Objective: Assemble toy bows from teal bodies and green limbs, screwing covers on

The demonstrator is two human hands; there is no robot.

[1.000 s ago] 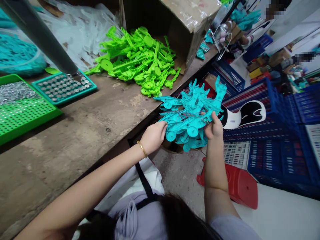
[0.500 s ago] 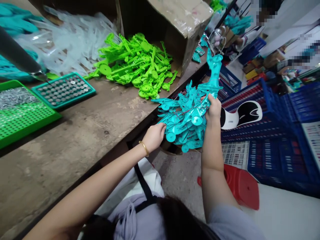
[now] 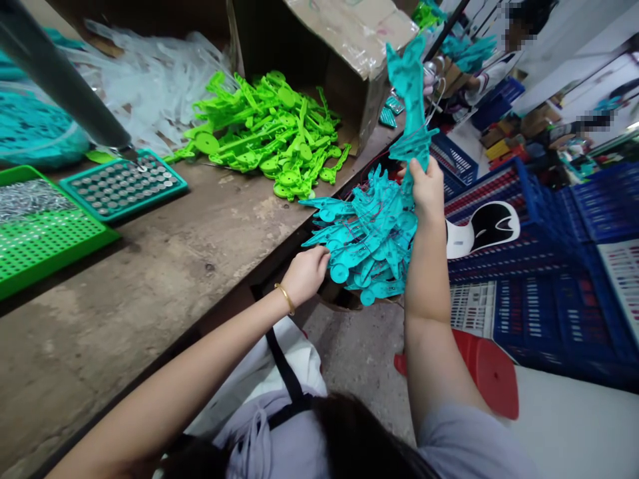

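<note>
Grip: right hand [image 3: 428, 189] clasps raised turquoise piece [image 3: 413, 103] | left hand [image 3: 304, 273] curls at turquoise pile's [image 3: 372, 229] edge, hold unclear

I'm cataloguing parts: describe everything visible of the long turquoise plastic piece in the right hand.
The long, glossy turquoise plastic-looking piece has a forked upper end and a flared part just above the right hand gripping it. It points up the picture beyond the heap of turquoise plastic pieces; contact is unclear.
</note>
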